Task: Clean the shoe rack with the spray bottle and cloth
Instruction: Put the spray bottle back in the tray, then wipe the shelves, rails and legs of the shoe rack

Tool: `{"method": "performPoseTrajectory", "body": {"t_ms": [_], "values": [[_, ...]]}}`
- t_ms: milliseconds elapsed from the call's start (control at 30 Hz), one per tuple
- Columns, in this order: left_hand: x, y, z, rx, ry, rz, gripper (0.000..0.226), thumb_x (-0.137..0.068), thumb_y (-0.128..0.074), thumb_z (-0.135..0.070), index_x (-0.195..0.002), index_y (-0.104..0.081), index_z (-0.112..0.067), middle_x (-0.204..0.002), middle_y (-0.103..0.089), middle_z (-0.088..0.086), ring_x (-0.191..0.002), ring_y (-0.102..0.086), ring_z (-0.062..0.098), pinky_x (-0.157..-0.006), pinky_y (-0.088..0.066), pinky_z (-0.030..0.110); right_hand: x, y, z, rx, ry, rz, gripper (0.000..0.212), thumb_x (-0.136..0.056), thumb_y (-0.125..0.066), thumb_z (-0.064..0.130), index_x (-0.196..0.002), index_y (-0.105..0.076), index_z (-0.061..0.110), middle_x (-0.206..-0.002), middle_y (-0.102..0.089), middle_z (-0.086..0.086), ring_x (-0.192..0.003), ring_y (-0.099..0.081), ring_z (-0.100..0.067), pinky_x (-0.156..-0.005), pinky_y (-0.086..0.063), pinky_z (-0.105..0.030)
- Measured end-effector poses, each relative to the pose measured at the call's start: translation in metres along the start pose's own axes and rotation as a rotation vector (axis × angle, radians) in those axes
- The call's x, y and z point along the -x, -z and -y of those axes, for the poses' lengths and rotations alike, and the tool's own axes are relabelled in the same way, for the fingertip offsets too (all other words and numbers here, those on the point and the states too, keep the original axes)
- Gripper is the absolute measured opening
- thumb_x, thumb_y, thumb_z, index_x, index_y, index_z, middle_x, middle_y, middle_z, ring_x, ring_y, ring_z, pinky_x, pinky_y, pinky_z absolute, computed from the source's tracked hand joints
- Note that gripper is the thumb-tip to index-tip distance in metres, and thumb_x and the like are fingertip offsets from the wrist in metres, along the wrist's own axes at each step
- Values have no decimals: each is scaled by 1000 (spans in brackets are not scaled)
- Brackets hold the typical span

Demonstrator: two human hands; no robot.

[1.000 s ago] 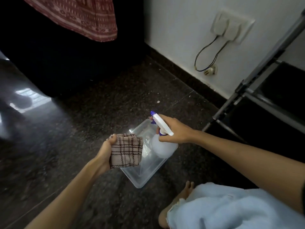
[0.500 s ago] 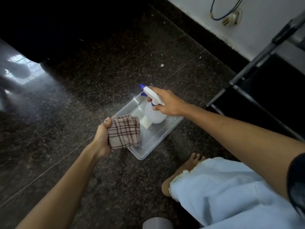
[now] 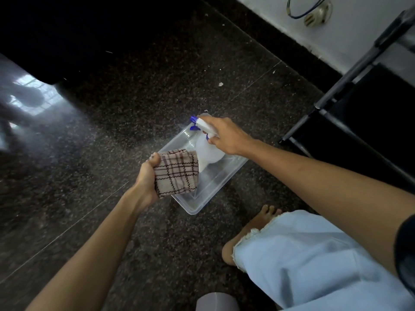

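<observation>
My left hand (image 3: 147, 180) grips a folded beige checked cloth (image 3: 177, 172) over the near left corner of a clear plastic tub (image 3: 215, 191) on the floor. My right hand (image 3: 226, 135) holds the white spray bottle (image 3: 207, 151) by its white and blue trigger head; the bottle's base is down inside the tub, just right of the cloth. The nozzle points left. The shoe rack (image 3: 350, 102), a grey metal frame with black shelves, stands at the right against the wall.
Dark speckled stone floor (image 3: 134, 108) spreads all around. My bare foot (image 3: 251, 234) and light blue trouser leg (image 3: 314, 265) are at the lower right. A plug and cable (image 3: 314, 15) hang on the white wall at the top right. A grey rounded object (image 3: 216, 303) sits at the bottom edge.
The view tilted down toward the floor. My right hand brought the spray bottle down into the tub. My left hand kept hold of the cloth beside it.
</observation>
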State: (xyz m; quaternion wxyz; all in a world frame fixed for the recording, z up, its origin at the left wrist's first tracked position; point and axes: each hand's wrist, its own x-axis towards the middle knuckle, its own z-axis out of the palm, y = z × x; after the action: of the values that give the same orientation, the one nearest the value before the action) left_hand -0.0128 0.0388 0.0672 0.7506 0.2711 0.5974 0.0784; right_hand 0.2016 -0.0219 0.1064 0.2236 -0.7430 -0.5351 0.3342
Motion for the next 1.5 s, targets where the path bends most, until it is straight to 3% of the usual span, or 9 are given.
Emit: {"method": "performPoseTrajectory", "body": {"t_ms": [433, 533, 633, 733, 833, 933, 1067, 1233, 1500], "values": [[28, -9, -11, -28, -55, 44, 55, -96, -30, -52, -103, -66, -12, -97, -73, 16, -85, -71, 30, -65, -55, 41, 3, 9, 14, 106, -86, 19, 65, -76, -64, 16, -137, -42, 21, -126, -56, -8, -111, -55, -30, -90, -48, -41], [52, -14, -25, -79, -129, 104, 56, -97, -29, -50, -91, -73, -17, -96, -74, 14, -83, -72, 30, -63, -56, 40, 12, 24, 34, 130, -69, -194, 59, -77, -64, 38, -132, -47, 26, -124, -56, 5, -112, -54, -18, -89, -44, -36], [87, -25, -46, -124, -207, 208, 53, -97, -30, -48, -100, -72, -16, -104, -71, 16, -92, -70, 33, -67, -56, 41, 19, 50, 67, -50, 43, -358, 29, -81, -61, 28, -110, -61, 24, -92, -64, 13, -85, -61, -9, -73, -49, -26], [125, -50, -68, -222, -307, 314, 53, -97, -32, -47, -91, -75, -16, -102, -72, 16, -92, -70, 30, -68, -55, 39, 33, 97, 94, -103, 47, -48, 16, -89, -58, 17, -103, -64, 18, -79, -62, 12, -71, -60, -4, -55, -46, -8], [167, -86, -85, -296, -398, 427, 47, -96, -35, -46, -93, -72, -17, -97, -73, 14, -87, -71, 28, -64, -57, 37, 69, 145, 104, -76, -53, 134, 20, -94, -53, 33, -102, -67, 21, -80, -64, 12, -69, -60, 0, -52, -45, -8], [204, -128, -95, -360, -445, 552, 45, -95, -37, -47, -98, -69, -16, -98, -73, 15, -88, -71, 31, -69, -58, 42, 121, 185, 96, -430, -192, 260, 31, -94, -47, 44, -101, -68, 21, -95, -73, 0, -89, -69, -18, -71, -55, -28], [242, -194, -97, -439, -476, 757, 47, -95, -36, -44, -91, -75, -19, -104, -71, 17, -96, -68, 32, -78, -57, 43, 204, 220, 76, -861, -219, 268, 48, -82, -53, 55, -112, -67, 19, -122, -64, -13, -115, -58, -29, -102, -40, -46], [288, -280, -85, -713, -482, 889, 46, -87, -43, -52, -88, -76, -19, -105, -71, 16, -99, -66, 34, -94, -47, 52, 298, 232, 63, -1402, -51, 107, 65, -82, -54, 54, -128, -56, 9, -123, -60, -17, -110, -58, -31, -96, -46, -45], [347, -379, -47, -880, -551, 824, 31, -84, -58, -46, -80, -72, -19, -86, -74, 7, -73, -69, 20, -67, -55, 30, 385, 232, 54, -1687, 294, -146, 71, -87, -47, 59, -138, -46, 9, -140, -46, -22, -130, -41, -40, -98, -36, -65]]}}
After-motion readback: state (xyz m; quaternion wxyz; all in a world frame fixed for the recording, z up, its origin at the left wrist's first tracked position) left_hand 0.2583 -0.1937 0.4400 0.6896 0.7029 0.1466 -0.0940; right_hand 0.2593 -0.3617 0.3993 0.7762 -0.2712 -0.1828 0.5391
